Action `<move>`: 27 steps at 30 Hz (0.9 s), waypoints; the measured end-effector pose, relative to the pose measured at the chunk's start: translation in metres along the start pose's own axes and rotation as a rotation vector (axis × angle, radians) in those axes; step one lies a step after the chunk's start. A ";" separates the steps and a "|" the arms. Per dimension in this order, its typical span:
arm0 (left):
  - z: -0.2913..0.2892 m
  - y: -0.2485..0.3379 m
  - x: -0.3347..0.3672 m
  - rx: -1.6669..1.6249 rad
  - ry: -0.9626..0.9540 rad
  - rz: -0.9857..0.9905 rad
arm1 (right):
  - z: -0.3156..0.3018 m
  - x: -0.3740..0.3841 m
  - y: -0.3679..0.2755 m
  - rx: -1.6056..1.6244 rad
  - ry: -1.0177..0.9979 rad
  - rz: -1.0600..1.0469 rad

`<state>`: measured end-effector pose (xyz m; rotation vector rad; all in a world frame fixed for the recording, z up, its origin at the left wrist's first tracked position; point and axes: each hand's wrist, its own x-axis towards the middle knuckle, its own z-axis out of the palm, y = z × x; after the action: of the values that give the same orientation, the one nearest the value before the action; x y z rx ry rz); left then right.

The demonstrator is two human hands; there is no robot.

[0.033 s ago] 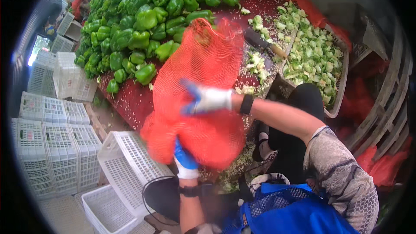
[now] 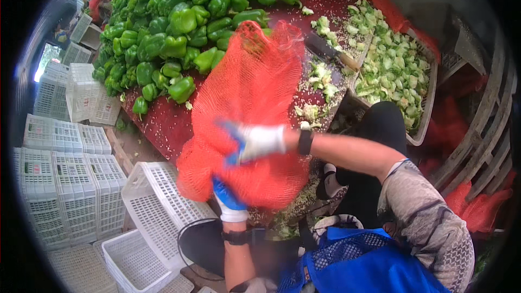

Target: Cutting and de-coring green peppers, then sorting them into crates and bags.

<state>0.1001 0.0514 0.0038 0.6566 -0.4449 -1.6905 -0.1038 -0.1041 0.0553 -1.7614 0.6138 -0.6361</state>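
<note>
A large red mesh bag (image 2: 247, 89) is spread in front of me, its far end resting on the dark red surface next to the green bell peppers (image 2: 163, 27). My left hand (image 2: 230, 203), in a white and blue glove, closes on the near part of the bag; the netting partly hides its fingertips. Across the bag's middle lies my right hand (image 2: 258, 141), gloved alike and blurred by motion. Its thumb and fingers look spread apart over the netting. What the bag holds, if anything, cannot be made out.
A knife (image 2: 331, 53) lies right of the bag among pepper scraps (image 2: 321, 78). Further right is a crate (image 2: 424, 122) full of pale green cut pepper pieces. White plastic crates (image 2: 65, 184) are stacked at left, and a tilted crate (image 2: 157, 206) stands beside my left arm.
My right hand has shifted slightly down and left over the mesh bag. My left hand has risen a little, and the bag's near folds have moved with it.
</note>
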 end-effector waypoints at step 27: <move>0.006 0.114 -0.012 0.533 0.464 0.546 | -0.032 -0.006 -0.025 -0.833 0.384 -0.192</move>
<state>0.1841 0.0375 0.0806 1.1608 -0.6718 -0.8618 -0.1280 -0.1156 0.0867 -2.5137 1.0885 -0.9487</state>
